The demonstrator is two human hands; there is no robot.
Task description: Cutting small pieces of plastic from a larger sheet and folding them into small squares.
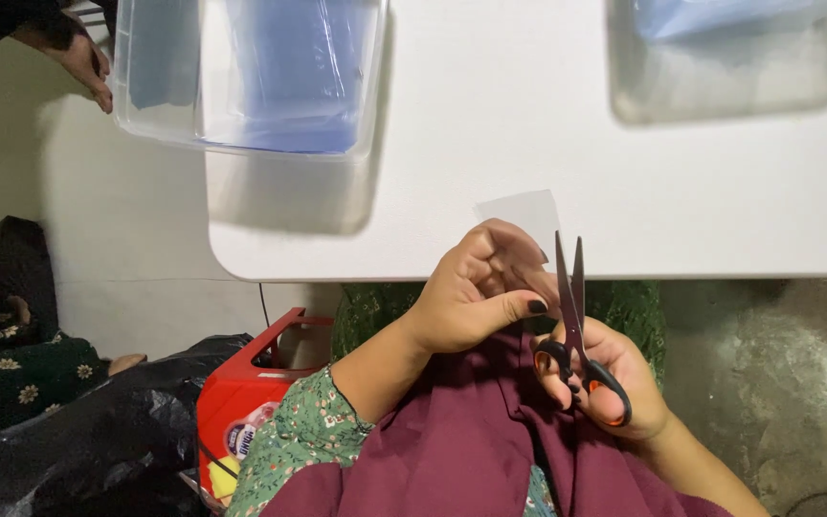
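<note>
a: where is the work, relative to the white table [624,191]?

b: at its near edge. the left hand [476,292] pinches a small clear film piece [521,211], fingers closed on its lower part, so the piece stands up over the table edge. the right hand [614,383] holds the scissors [574,316] just below that edge, fingers through the black and orange loops.

a: blade state?

b: narrowly parted, tips pointing up, just right of the film piece. whether a blade touches the film cannot be told.

a: procedure for a clean cut?

b: in my judgement, keep the film taut between the pinching fingers, feed it deep into the blades instead of snipping with the tips, and keep the thumb clear of the cutting line. thin film may fold and slip.

a: other items on the table?

b: a clear bin [246,77] with blue sheets at the far left corner, touched by another person's hand [83,57]; a second clear container [725,57] far right. a red crate [256,383] sits under the table.
</note>
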